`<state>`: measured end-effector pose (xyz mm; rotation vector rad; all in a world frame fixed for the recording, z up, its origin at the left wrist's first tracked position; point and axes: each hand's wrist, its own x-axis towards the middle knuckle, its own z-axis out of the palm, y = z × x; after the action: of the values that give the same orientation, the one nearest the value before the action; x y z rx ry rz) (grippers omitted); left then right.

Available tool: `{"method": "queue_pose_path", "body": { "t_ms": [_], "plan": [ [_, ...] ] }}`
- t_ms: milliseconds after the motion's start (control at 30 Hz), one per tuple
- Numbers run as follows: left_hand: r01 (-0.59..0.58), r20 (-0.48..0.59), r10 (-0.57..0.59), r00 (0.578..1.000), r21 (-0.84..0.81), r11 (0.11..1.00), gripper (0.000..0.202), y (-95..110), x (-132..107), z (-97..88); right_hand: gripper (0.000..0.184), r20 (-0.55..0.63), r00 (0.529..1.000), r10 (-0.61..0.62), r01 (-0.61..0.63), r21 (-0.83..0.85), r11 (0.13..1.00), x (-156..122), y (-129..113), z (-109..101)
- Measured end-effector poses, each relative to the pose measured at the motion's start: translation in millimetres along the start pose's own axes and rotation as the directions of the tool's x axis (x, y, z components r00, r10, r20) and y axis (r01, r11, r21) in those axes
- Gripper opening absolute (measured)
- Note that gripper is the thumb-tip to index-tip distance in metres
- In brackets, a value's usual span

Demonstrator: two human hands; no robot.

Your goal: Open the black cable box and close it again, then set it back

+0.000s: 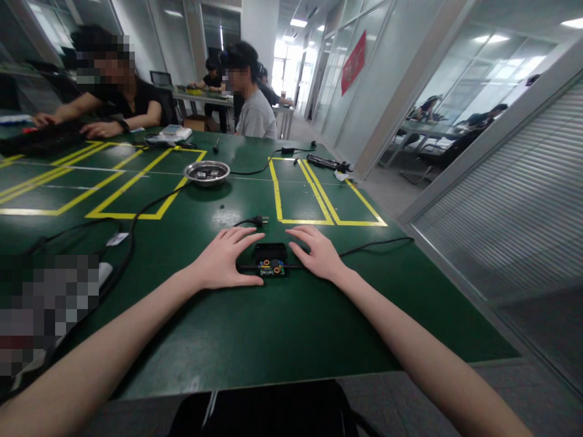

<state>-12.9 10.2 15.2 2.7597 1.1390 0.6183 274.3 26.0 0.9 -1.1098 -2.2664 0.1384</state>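
Observation:
A small black power adapter (270, 254) with its case off lies on the green table (282, 328), a green circuit board with orange parts showing at its near end. My left hand (224, 258) lies flat on the table at the adapter's left side, fingers stretched out and touching it. My right hand (317, 252) lies flat on its right side, fingers spread toward it. Thin black cables run out of the adapter to both sides, and a black plug (257, 221) lies just behind my left hand.
A round metal dish (206, 173) with small parts stands farther back. Yellow tape marks several rectangles on the table. Black cables cross the left side. A black tool (328, 162) lies at the far right. Two people sit at the far left edge; a glass wall runs along the right.

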Motion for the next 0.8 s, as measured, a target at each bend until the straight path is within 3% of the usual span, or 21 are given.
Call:
{"method": "queue_pose_path", "body": {
  "t_ms": [100, 200, 467, 600, 700, 800],
  "plan": [
    [-0.001, 0.066, 0.003, 0.998, -0.044, 0.999, 0.088, 1, 0, 5.8, 0.04, 0.092, 0.993, -0.079, 0.071, 0.091, 0.993, -1, 10, 0],
    [-0.038, 0.05, 0.043, 0.998, -0.099, 0.994, 0.076, 1, 1, 9.2, 0.037, 0.163, 0.981, -0.107, 0.074, 0.199, 0.977, -3, 10, 0],
    [-0.138, -0.068, 0.128, 0.989, -0.165, 0.977, 0.06, 10, -1, 5.5, 0.029, 0.132, 0.991, -0.019, -0.053, 0.522, 0.851, -5, -12, -4],
    [-0.17, -0.066, 0.159, 0.985, -0.207, 0.964, 0.048, 18, -2, 3.4, 0.018, 0.127, 0.989, -0.076, 0.004, 0.489, 0.872, -4, -16, -7],
    [-0.182, -0.068, 0.172, 0.983, -0.186, 0.966, 0.043, 23, -2, 3.6, 0.025, 0.153, 0.982, -0.107, 0.033, 0.425, 0.905, -5, -16, -7],
    [-0.136, -0.085, 0.126, 0.988, -0.121, 0.983, 0.051, 24, -2, 5.7, 0.028, 0.221, 0.97, -0.105, 0.014, 0.376, 0.927, -6, -16, -7]
  ]
}}
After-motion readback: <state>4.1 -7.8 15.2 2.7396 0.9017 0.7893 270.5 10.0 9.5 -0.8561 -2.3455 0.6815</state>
